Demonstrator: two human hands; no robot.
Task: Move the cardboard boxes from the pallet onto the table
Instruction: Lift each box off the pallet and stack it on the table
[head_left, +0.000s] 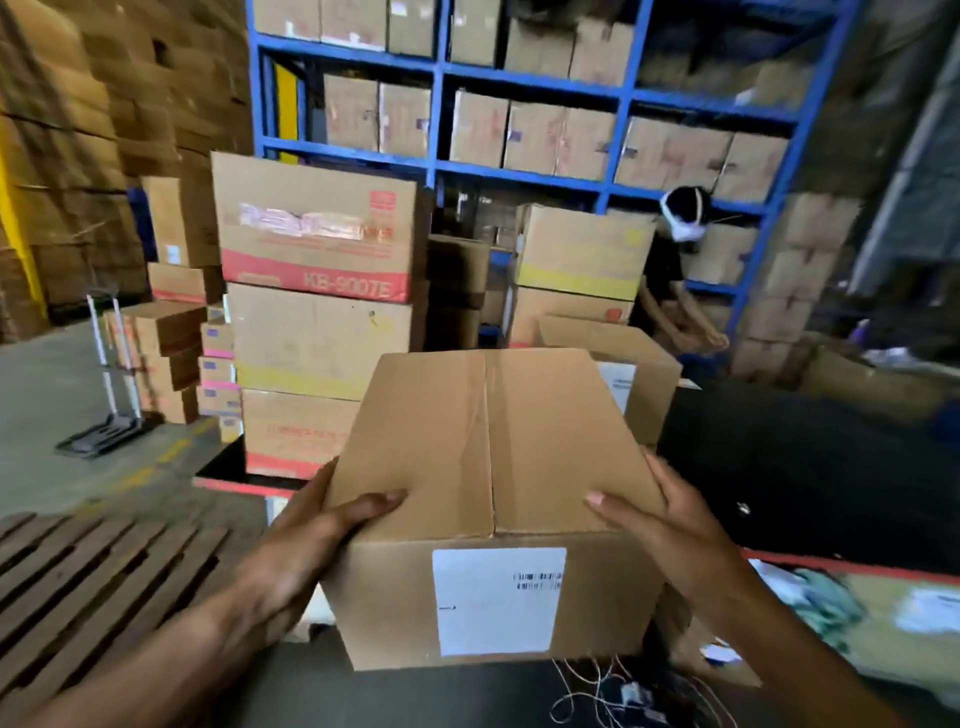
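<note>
The person's left hand (306, 540) and right hand (670, 530) are clasping 1 sealed brown cardboard box (493, 499) between them, over the black table (810, 467); the slatted wooden pallet (88, 582), left of the grip, is showing bare, though its far part is hidden.

Head view, forward-down, close over carried box (493, 499).

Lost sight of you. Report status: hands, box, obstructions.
Left hand and right hand holding cardboard box by its sides. Box carried over black table. Another box sits beyond it.
</note>
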